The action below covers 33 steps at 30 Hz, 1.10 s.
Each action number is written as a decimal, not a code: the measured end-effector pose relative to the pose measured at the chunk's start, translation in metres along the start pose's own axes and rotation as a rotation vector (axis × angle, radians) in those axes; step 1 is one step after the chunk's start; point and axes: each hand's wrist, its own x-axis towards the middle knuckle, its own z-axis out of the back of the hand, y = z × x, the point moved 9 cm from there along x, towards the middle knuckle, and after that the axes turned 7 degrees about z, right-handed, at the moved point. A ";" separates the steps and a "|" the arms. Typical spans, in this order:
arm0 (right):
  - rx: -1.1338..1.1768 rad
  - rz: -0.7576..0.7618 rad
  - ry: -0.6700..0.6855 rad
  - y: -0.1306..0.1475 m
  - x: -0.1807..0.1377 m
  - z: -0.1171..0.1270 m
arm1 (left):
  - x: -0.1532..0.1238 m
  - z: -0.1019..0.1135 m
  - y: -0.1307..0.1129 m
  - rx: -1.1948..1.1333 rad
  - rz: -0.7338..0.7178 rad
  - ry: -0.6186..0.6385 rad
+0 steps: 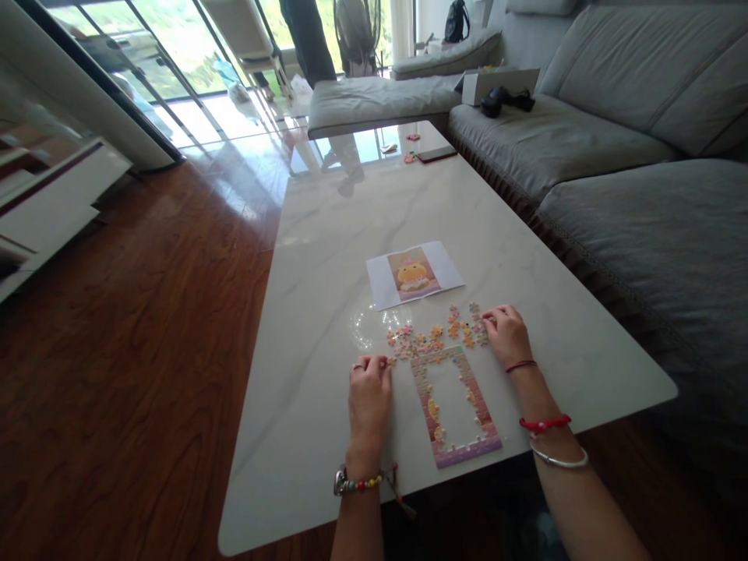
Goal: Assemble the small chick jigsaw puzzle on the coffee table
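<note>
A partly assembled jigsaw puzzle [471, 453] lies on the white table: its border is joined, and its middle shows bare tabletop. Loose puzzle pieces [435, 333] are spread just beyond its far edge. My left hand [371, 386], palm down left of the frame, has its fingers curled together with a small puzzle piece [391, 361] at the fingertips. At the right end of the loose pieces, my right hand [507, 331] is closed in a pinch; whatever is between its fingertips is too small to make out. Beyond the pieces lies a creased reference picture [414, 273] of a yellow figure.
The glossy marble-patterned table [315, 296] has rounded corners. At its far end lie a dark phone [437, 154] and a few small pink pieces [413, 137]. A grey sofa [613, 140] runs along the right, holding black headphones [506, 101]. Wooden floor [175, 312] is to the left.
</note>
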 end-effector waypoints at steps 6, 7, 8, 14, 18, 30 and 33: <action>0.009 -0.002 0.024 -0.001 0.004 -0.002 | 0.004 0.000 0.000 -0.036 -0.001 0.031; 0.010 -0.002 0.031 -0.001 0.005 -0.003 | 0.005 0.000 0.001 -0.046 0.004 0.039; 0.011 -0.002 0.038 0.000 0.006 -0.004 | 0.006 0.000 0.001 -0.059 0.012 0.049; -0.008 -0.012 0.071 0.001 0.010 -0.006 | 0.011 -0.003 0.008 -0.132 0.061 0.113; 0.029 0.009 0.083 0.008 0.012 -0.003 | 0.011 -0.003 0.009 -0.131 0.066 0.102; 0.879 -0.121 0.497 0.057 -0.010 -0.016 | 0.004 0.005 -0.018 -0.279 -0.031 0.075; 0.920 -0.022 0.606 0.091 -0.020 -0.017 | -0.002 -0.010 -0.028 -0.448 0.005 0.229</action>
